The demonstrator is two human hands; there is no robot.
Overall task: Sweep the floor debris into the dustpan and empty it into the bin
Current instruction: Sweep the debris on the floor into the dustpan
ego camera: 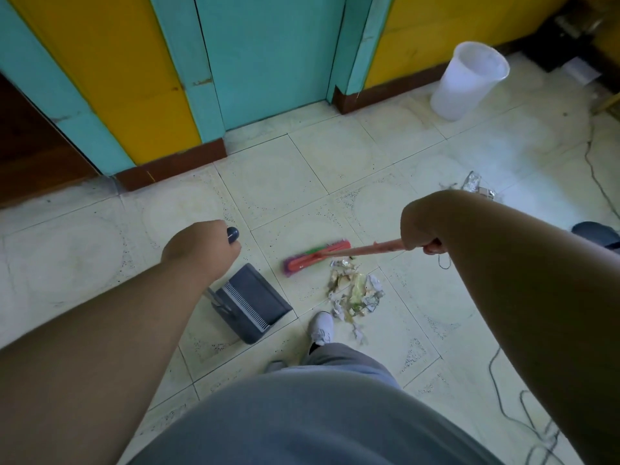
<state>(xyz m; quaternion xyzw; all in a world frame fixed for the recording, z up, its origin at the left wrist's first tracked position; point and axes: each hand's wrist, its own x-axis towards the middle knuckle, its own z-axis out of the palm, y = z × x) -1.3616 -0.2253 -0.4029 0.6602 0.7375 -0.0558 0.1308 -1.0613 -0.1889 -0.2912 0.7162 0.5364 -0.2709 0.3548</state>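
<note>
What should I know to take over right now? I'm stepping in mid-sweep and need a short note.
Left hand grips the dustpan handle; the dustpan stands on the floor, nothing visible in it.
Right hand grips the broom handle; the broom head sits just beyond the main debris pile.
More scraps lie farther right.
The white bin stands by the wall.
Done: debris partly gathered. Left: sweep it into the pan, then empty into the bin.

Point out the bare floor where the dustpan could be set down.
Bare tiles lie between the dustpan and the skirting, and between the broom head and the white bin. Crowded: the debris pile beside the shoe, and cables on the right.
</note>
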